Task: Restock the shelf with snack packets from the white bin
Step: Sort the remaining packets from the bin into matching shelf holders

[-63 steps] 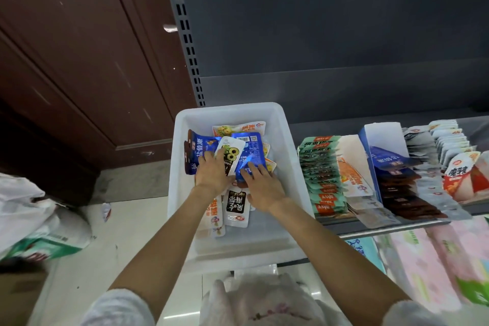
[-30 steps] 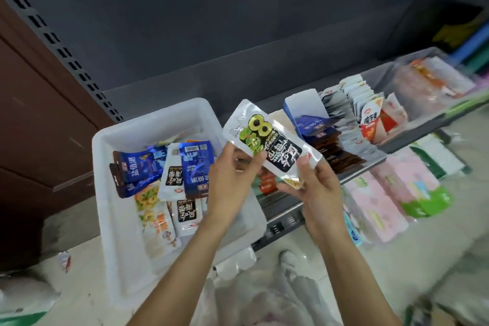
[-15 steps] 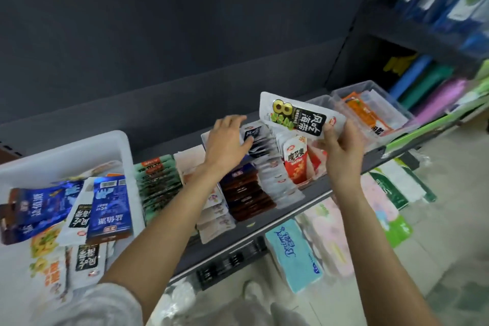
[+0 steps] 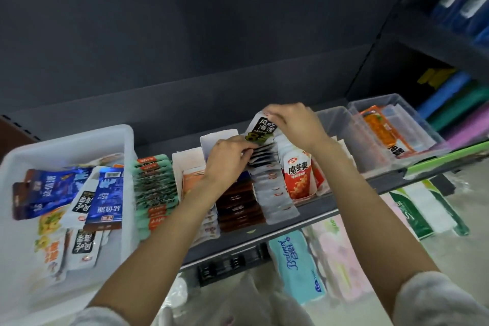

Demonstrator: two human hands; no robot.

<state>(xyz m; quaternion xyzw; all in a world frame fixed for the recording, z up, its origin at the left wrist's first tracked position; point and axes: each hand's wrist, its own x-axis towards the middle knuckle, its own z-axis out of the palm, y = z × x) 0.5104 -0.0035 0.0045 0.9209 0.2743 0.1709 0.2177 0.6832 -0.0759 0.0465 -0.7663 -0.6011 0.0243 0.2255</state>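
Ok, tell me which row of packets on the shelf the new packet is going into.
The silvery-white row, between the dark brown row and the red-and-white packets; the left hand parts it while the right hand lowers the packet.

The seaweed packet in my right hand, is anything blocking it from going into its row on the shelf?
Nothing visible blocks it. The right hand holds the seaweed packet upright at the back of the row of matching packets, while the left hand presses that row forward.
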